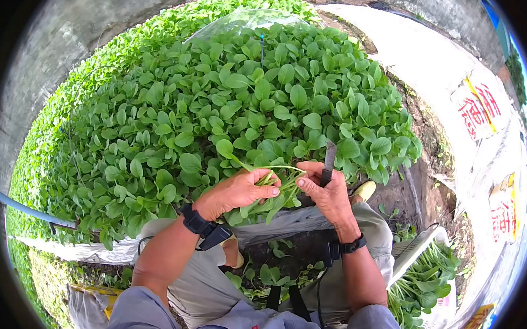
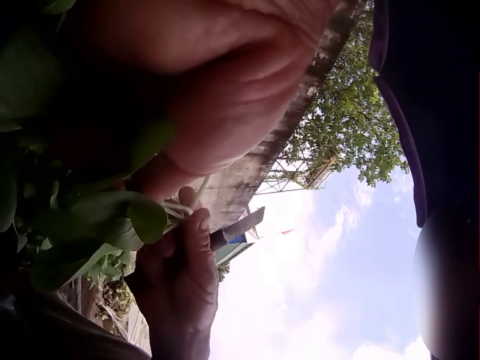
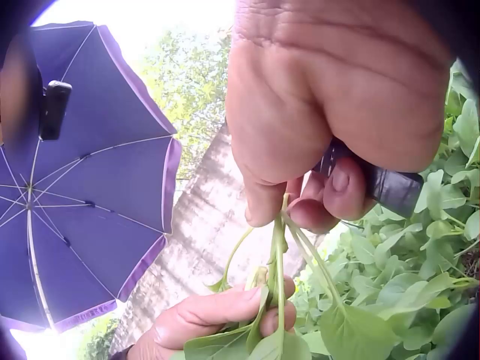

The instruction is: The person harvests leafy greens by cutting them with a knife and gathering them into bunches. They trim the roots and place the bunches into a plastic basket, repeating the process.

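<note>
Between both hands, slender leafy green stems [image 1: 286,190] are pinched by the left hand [image 1: 238,192] and the right hand [image 1: 328,196], a flat grey-bladed knife [image 1: 329,160] also being gripped by the latter, at the green planted bed's [image 1: 214,114] near edge.

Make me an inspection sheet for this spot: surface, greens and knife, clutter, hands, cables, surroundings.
Surface: dense leafy bed, dark soil below.
Job's things: small bunch between both hands; knife, blade bare.
Clutter: loose leaves on the soil between the legs; cut greens heaped at the right, against something white and slatted.
Hands: left pinches the bunch; right grips the knife, fingertips at the stem ends.
Cables: thin dark cable hanging over the lap; its far end can't be made out.
Surroundings: concrete wall, purple umbrella, white sheeting at the right.
</note>
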Tool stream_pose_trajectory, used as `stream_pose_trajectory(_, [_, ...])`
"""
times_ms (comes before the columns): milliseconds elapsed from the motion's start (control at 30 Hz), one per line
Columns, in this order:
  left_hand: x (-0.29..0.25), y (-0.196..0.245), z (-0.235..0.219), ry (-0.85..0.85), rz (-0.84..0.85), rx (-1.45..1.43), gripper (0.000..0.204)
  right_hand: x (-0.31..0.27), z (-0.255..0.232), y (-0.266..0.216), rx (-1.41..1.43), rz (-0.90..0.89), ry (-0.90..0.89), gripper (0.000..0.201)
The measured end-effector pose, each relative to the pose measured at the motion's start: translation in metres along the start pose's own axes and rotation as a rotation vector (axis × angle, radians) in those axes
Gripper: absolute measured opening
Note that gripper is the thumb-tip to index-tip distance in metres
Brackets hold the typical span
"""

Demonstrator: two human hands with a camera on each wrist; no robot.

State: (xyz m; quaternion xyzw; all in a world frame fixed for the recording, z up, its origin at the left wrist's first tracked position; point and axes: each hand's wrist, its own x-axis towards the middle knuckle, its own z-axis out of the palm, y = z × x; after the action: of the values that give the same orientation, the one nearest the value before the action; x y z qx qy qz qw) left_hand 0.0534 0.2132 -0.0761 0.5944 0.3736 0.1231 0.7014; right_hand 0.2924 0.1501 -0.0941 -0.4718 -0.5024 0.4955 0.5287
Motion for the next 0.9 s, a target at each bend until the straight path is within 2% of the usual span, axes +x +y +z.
stream_pose_trajectory(33, [0.002,-0.002,0.003,0.000,-0.004,0.000,0.022,0.000,0.002,0.002,0.003,0.003,0.000,0.032])
stream_pose_trajectory(100, [0.005,-0.004,0.007,-0.032,0.025,0.039,0.029,0.001,0.005,0.001,-0.271,0.006,0.076,0.025])
stream_pose_trajectory(133, [0.005,-0.003,0.006,0.125,0.075,0.444,0.035,0.003,0.007,0.005,-0.292,-0.051,0.162,0.019])
stream_pose_trajectory(167, [0.000,-0.003,0.005,0.120,0.073,0.445,0.035,0.005,0.004,0.006,-0.291,-0.048,0.165,0.019])
stream_pose_trajectory(233, [-0.020,0.017,0.009,0.381,0.044,1.155,0.036,0.008,-0.006,0.008,-0.639,-0.218,0.242,0.017])
stream_pose_trajectory(267, [-0.027,0.041,0.014,0.362,-0.058,1.113,0.031,0.010,-0.008,0.015,-0.652,-0.273,0.255,0.016])
stream_pose_trajectory(300, [-0.026,0.044,0.017,0.351,-0.059,1.118,0.031,0.009,-0.007,0.015,-0.649,-0.266,0.264,0.016])
stream_pose_trajectory(367, [-0.022,0.046,0.023,0.475,0.477,0.955,0.036,0.007,-0.001,0.015,-0.604,-0.169,0.199,0.015])
stream_pose_trajectory(400, [-0.014,0.045,0.027,0.494,0.589,0.984,0.049,0.006,0.003,0.021,-0.526,-0.148,0.188,0.016])
stream_pose_trajectory(433, [-0.004,0.038,0.028,0.490,0.582,0.989,0.049,0.005,0.009,0.022,-0.518,-0.144,0.188,0.016])
stream_pose_trajectory(500, [0.017,0.020,0.028,0.421,0.616,0.912,0.061,0.004,0.019,0.022,-0.209,-0.016,0.144,0.017])
stream_pose_trajectory(533, [0.022,0.015,0.029,0.384,0.500,0.868,0.056,0.003,0.023,0.031,-0.060,-0.031,0.118,0.024])
stream_pose_trajectory(567, [0.029,0.011,0.026,0.371,0.499,0.866,0.056,0.002,0.019,0.033,-0.060,-0.025,0.129,0.024])
stream_pose_trajectory(633, [0.048,0.001,0.015,0.175,0.294,0.708,0.043,0.001,0.008,0.036,0.270,0.262,0.041,0.031])
stream_pose_trajectory(667, [0.054,-0.004,0.013,0.245,0.317,0.856,0.029,0.004,0.006,0.048,0.416,0.300,0.114,0.039])
stream_pose_trajectory(700, [0.060,-0.010,0.007,0.217,0.316,0.864,0.029,0.005,0.000,0.069,0.449,0.360,0.176,0.040])
stream_pose_trajectory(767, [0.072,-0.016,-0.004,0.330,0.398,1.199,0.022,0.004,-0.020,0.149,0.294,0.568,0.234,0.036])
stream_pose_trajectory(800, [0.077,-0.014,-0.005,0.350,0.505,1.287,0.018,0.001,-0.023,0.203,-0.103,0.593,0.284,0.033])
stream_pose_trajectory(833, [0.085,-0.008,-0.003,0.331,0.511,1.295,0.018,-0.008,-0.021,0.244,-0.504,0.611,0.322,0.035])
stream_pose_trajectory(867, [0.095,0.002,0.001,0.303,0.506,1.263,0.017,-0.017,-0.018,0.258,-0.494,0.616,0.334,0.035])
stream_pose_trajectory(900, [0.104,0.011,0.007,0.277,0.496,1.228,0.017,-0.025,-0.012,0.269,-0.609,0.635,0.378,0.035])
